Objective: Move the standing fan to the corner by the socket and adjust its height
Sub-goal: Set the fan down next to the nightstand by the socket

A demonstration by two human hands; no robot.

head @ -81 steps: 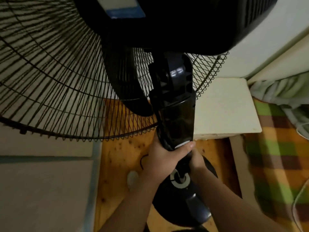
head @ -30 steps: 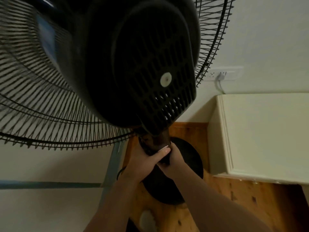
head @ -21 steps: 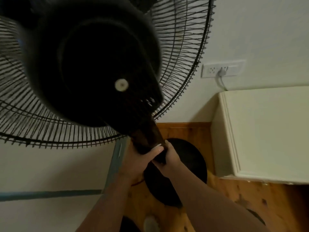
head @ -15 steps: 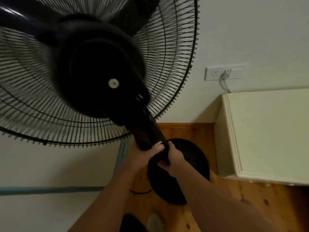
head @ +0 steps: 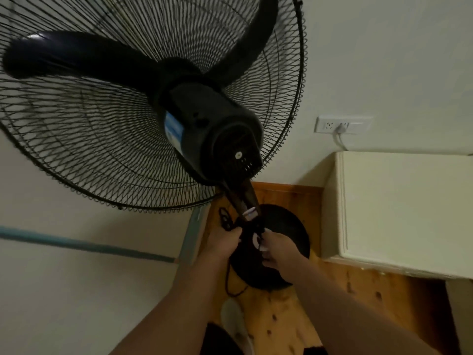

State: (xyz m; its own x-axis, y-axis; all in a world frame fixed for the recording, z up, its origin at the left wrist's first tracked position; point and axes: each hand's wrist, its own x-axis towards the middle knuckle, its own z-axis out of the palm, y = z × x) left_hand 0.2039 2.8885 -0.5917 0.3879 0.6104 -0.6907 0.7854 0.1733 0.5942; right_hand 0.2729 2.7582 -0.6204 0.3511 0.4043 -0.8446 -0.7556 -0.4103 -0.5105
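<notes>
The black standing fan [head: 212, 131] stands in the corner, its wire cage and blades filling the upper left. Its round base [head: 286, 234] rests on the wooden floor. My left hand [head: 224, 240] is closed around the pole low down, where a black cord loops. My right hand [head: 277, 248] grips the collar of the pole just above the base. The pole [head: 243, 198] rises from between my hands to the motor housing. A white wall socket [head: 343, 124] with a plug in it sits on the wall to the right of the cage.
A cream cabinet [head: 399, 208] stands right of the base, close to it. A pale wall with a blue stripe [head: 76, 245] runs along the left. A slippered foot [head: 235, 321] is on the floor [head: 289, 316] below the base.
Both hands have slid down the pole from under the motor housing to just above the base. The fan head now sits higher and farther from me, showing the blades.
</notes>
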